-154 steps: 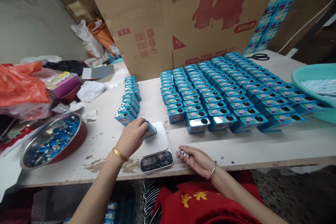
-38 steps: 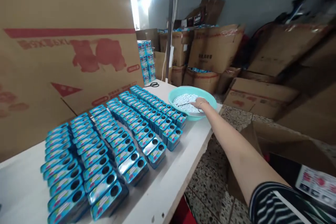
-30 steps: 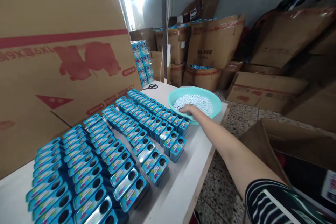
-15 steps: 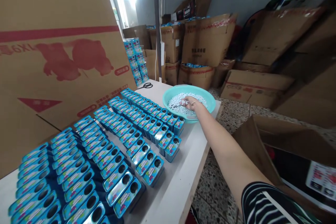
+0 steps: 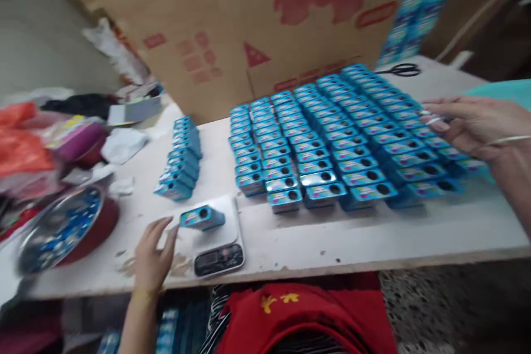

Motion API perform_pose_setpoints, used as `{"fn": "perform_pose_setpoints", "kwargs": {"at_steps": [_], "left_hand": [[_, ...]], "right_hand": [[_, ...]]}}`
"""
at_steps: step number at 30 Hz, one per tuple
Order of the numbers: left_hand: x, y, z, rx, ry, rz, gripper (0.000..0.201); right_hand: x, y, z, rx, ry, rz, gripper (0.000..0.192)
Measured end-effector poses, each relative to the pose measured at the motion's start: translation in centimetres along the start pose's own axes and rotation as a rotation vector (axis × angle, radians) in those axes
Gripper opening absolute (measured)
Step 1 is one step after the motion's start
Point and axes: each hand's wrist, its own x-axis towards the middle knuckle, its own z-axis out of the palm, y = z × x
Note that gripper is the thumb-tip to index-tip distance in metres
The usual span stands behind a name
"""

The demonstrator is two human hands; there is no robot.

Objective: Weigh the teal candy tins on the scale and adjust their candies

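On the left, my left hand [image 5: 152, 254] has its fingers apart beside a blue box [image 5: 202, 218] with a round hole in its top. The fingertips are at the box's left end; whether they touch is unclear. This box stands on a white kitchen scale [image 5: 237, 227] with a dark display panel. At the right, my right hand [image 5: 468, 121] is closed on small white pellets [image 5: 433, 119], partly hidden by its fingers. It hangs over the right end of many rows of matching blue boxes [image 5: 327, 166]. Behind it shows the edge of the turquoise basin [image 5: 506, 91].
A short row of blue boxes [image 5: 180, 160] stands left of the scale. Farther left is a red metal bowl [image 5: 93, 238] with blue and silver pieces. A large carton [image 5: 232, 27] stands behind the rows. Black-handled scissors [image 5: 404, 69] lie at the back right.
My right hand has come up out of the basin with white pellets and moved over the boxes. The view has swung left, bringing my left hand, the scale and the red bowl into sight.
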Motion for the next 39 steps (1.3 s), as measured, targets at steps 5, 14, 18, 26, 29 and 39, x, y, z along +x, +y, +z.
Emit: {"fn": "perform_pose_setpoints", "kwargs": {"at_steps": [5,14,18,26,29,39], "left_hand": [[-3.3,-1.4,0.0,-0.044,0.017,-0.114,0.026],[-8.6,-2.9,0.6,-0.192,0.043,-0.207,0.022],[-9.4,-3.5,1.4,-0.241,0.038,-0.235,0.022],[-9.6,-3.9,2.4,-0.306,0.018,-0.234,0.022],[-9.8,-3.9,2.4,-0.320,0.022,-0.238,0.022],[-10.2,-4.2,2.6,-0.328,0.035,-0.241,0.020]], "right_hand": [[-5.4,-2.9,19.8,0.234,-0.336,0.440,0.017],[-13.4,0.3,37.4,0.326,-0.686,0.495,0.023],[-13.9,1.3,37.5,0.226,-0.733,0.444,0.024],[-13.7,0.3,37.5,-0.032,-0.804,0.321,0.019],[-13.3,-0.3,37.2,-0.287,-0.862,0.140,0.013],[-13.4,-2.5,37.8,-0.910,-1.142,-0.239,0.021]]}}
